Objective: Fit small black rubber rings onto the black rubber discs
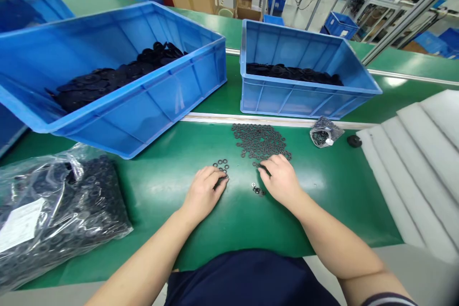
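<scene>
Left hand and right hand: fingertips nearly together, grip unclear. Few flat black rings at ten o'clock seem done, many small grey rings at twelve left.

We see a green table, blue bins and black discs. Our rings are dark grey to black — one small washer shows silver. The bag is clear over black pieces, its label white. The foam is white, lined with grey; our shirt is navy — a white stripe crosses the cuff.
</scene>
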Demonstrator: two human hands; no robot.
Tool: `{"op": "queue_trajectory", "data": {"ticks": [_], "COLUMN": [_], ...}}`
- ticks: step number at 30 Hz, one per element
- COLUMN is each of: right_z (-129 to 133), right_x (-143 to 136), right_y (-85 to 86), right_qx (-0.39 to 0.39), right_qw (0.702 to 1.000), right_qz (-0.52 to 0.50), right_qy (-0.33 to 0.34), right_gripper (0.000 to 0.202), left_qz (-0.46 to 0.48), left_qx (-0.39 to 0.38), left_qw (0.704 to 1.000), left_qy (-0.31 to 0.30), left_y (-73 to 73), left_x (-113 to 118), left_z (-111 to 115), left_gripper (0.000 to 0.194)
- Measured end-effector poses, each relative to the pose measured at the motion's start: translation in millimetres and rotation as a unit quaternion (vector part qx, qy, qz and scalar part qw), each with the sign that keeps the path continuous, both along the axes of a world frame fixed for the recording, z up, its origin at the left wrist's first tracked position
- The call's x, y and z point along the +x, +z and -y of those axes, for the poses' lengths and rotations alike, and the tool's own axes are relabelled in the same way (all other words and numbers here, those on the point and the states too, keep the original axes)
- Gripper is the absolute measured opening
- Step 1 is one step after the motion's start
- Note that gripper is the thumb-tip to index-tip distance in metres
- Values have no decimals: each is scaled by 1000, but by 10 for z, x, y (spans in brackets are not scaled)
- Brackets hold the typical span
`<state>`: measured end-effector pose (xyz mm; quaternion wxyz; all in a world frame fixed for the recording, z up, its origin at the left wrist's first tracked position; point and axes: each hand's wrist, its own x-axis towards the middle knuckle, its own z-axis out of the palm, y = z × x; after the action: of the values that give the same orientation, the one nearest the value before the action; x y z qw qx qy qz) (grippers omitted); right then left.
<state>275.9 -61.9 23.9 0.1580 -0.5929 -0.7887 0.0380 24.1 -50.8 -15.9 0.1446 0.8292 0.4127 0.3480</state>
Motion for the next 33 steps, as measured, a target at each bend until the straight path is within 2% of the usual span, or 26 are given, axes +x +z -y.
{"op": "queue_trajectory", "data": {"ticks": [2, 5, 9, 14, 17, 21, 23, 26, 29, 33], "right_z": [68, 127, 157, 217, 240, 232, 219, 195, 174, 146], "right_x": [57, 87, 36, -69, -105, -114, -108, -98, -82, -40], "right_y": [-12, 13, 128, 239, 225, 150, 117, 86, 62, 25], "right_qx": [-8, -68, -151, -199, -213, -196, -186, -184, -184, -174], "right_qw": [1000, 997, 986, 976, 973, 975, 976, 976, 976, 972], "right_qz": [-18, -29, -33, -3, 11, 18, 16, -2, -44, -115], "right_qy": [-3, 14, 59, 85, 92, 105, 113, 117, 108, 112], "right_gripper": [16, 14, 13, 16, 19, 12, 12, 11, 9, 7], "left_qz": [-6, -33, -140, -228, -243, -228, -199, -126, -68, -67], "left_qx": [2, -3, 19, 37, 55, 40, 24, 14, 10, -12], "left_qw": [1000, 999, 990, 973, 968, 968, 974, 989, 996, 994], "left_qy": [-2, 9, 18, -1, -37, -98, -107, -82, -58, -88], "left_y": [3, 33, 79, 98, 110, 107, 94, 70, 63, 78], "left_x": [-5, 1, 18, 62, 220, 523, 587, 504, 353, 365], "left_z": [-3, 14, 95, 255, 259, 112, 33, -5, 47, 141], "left_gripper": [10, 13, 21, 29, 34, 38, 40, 39, 30, 26]}}
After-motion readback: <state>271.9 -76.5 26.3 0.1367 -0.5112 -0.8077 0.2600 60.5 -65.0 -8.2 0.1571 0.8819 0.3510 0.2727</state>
